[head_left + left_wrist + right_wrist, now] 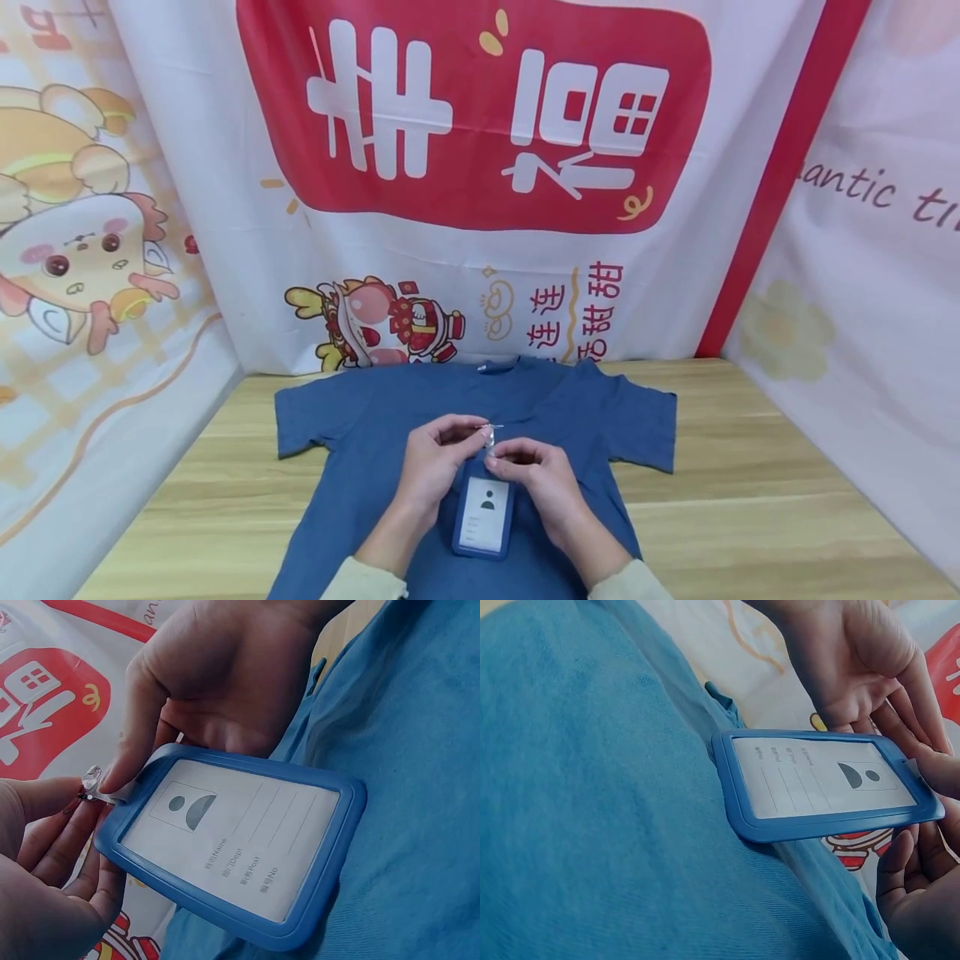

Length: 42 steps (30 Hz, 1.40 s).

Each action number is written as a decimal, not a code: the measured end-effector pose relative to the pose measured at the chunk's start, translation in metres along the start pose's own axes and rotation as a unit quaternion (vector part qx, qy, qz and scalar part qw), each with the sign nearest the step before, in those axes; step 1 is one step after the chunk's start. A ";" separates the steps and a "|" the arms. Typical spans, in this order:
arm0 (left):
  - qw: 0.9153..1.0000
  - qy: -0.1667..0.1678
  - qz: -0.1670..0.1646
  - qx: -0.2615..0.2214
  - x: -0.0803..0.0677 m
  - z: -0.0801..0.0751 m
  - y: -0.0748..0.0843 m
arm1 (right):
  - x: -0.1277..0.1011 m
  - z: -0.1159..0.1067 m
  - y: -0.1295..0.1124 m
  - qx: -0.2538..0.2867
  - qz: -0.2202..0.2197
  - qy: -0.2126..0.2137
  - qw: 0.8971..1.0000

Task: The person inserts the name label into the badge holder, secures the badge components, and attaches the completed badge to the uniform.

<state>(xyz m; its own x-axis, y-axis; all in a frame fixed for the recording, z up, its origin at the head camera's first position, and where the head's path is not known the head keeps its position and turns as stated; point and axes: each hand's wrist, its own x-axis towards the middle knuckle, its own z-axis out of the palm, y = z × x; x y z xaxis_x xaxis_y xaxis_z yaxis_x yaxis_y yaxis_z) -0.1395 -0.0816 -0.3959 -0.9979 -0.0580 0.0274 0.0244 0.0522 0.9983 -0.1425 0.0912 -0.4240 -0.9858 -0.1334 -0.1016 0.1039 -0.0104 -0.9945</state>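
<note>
Blue shirt (360, 425): your T-shirt lies flat on the counter (750, 467), front up. Its neck points to the back wall, away from you, and its two short sleeves spread out to the sides.
Badge holder (483, 515): it has a blue frame with a white card inside. You hold it just over the middle of the shirt, below the neck. On the card you can see a small grey picture of a person and some lines to write on. The wrist views show it lifted a little off the shirt.
Clip (488, 433): this small shiny metal piece sits at the top end of the badge holder, the end closer to the shirt's neck.
Left hand (438, 462): your fingers are curled, and your thumb and fingers pinch the clip. This hand is over the shirt's chest, just left of the badge holder.
Right hand (536, 475): your fingers are bent, and your thumb and fingers pinch the top edge of the badge holder, right by the clip. It nearly touches your left hand.
Sleeves: light, pale cuffs show at both of your wrists, near the shirt's bottom part.
Counter: it is light wood, and it shows on both sides of the shirt.
Cloth walls (480, 167): white cloth with big red signs and cartoon animals hangs behind the shirt and at both sides.
</note>
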 end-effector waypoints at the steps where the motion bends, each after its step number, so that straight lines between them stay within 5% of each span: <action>1: 1.000 -0.001 -0.001 0.001 0.000 0.000 0.000 | 0.000 0.000 0.000 0.000 -0.002 -0.001 1.000; 22: 0.999 -0.018 0.026 -0.002 -0.002 0.003 0.007 | 0.000 -0.001 0.002 -0.002 0.009 0.013 1.000; 42: 1.000 -0.013 0.018 0.000 0.000 0.004 0.008 | 0.000 0.002 0.001 -0.011 -0.006 0.036 0.999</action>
<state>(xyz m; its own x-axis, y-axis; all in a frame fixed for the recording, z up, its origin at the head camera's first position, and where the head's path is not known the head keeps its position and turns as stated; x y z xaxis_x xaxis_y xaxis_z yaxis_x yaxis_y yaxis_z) -0.1391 -0.0771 -0.3881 -0.9976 -0.0304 0.0629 0.0612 0.0530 0.9967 -0.1418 0.0891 -0.4248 -0.9941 -0.0612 -0.0897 0.0893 0.0100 -0.9960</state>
